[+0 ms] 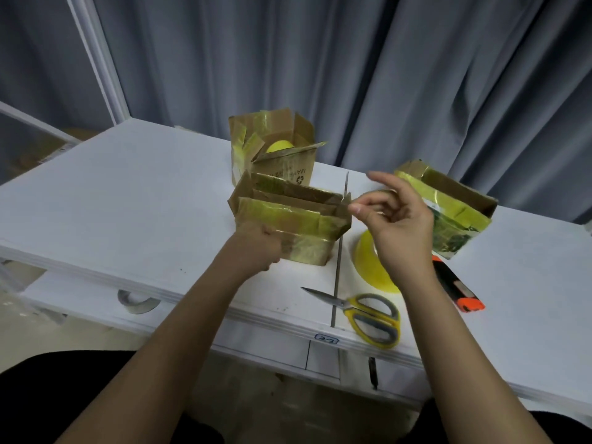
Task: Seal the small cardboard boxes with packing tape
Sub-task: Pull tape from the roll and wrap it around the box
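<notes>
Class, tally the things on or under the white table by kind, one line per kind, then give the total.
Small brown cardboard boxes with yellowish tape: 3
Yellow tape rolls: 2, one on the table, one in the back box
Grey tape roll on the lower shelf: 1
Yellow-and-grey scissors: 1
Orange-and-black utility knife: 1
Total: 8

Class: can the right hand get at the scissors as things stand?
Probably yes. The scissors lie uncovered near the table edge, below the right hand, which is raised above the table; nothing sits between them.
</notes>
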